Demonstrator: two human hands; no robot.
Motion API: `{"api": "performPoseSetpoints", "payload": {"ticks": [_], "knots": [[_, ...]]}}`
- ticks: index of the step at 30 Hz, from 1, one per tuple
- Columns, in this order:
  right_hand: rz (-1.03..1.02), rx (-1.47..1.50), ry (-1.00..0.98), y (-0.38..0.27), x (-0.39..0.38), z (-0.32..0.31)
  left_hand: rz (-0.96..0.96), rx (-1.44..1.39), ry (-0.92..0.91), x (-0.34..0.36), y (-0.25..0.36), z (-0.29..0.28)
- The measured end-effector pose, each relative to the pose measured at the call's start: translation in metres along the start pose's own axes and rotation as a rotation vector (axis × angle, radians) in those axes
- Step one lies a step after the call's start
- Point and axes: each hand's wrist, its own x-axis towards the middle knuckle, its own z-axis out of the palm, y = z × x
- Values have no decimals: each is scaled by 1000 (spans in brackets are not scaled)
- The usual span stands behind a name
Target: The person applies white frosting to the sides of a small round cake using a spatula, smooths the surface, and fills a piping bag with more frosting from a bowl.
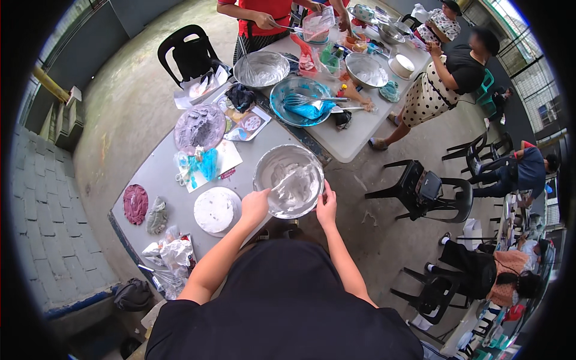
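A steel mixing bowl (259,161) smeared with pale grey-white frosting tilts over the table's edge in front of me. My right hand (326,207) grips its right rim, fingers on the outside. At the bowl's left side, my left hand (257,204) is closed around the handle of a pale spatula (290,179), whose blade lies in the frosting. Just left of that hand stands a round white-frosted cake (215,210). Beyond it, blue piping bags (204,165) rest on white paper.
A bowl of lavender frosting (199,127), a maroon cloth-like lump (135,204) and crumpled plastic (176,253) share my grey table. The adjoining table holds a blue-smeared bowl with whisk (301,102) and a second white cake (401,66). A black chair (427,192) stands right; people work around.
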Motion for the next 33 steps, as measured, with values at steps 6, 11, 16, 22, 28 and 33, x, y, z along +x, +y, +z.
{"api": "performPoseSetpoints", "payload": {"ticks": [6, 11, 16, 22, 28, 33], "knots": [[501, 490, -89, -6, -1, 9, -65, -103, -129, -21, 14, -7], [446, -37, -87, 12, 2, 22, 40, -115, -73, -30, 13, 18], [184, 86, -174, -19, 9, 19, 54, -75, -71, -34, 20, 3], [332, 440, -594, -60, 2, 21, 73, -318, 2, -35, 35, -17], [318, 401, -628, -69, -2, 16, 56, -544, 8, -40, 36, -29], [303, 390, -599, -71, -4, 10, -18, -779, -84, -45, 28, -32]]}}
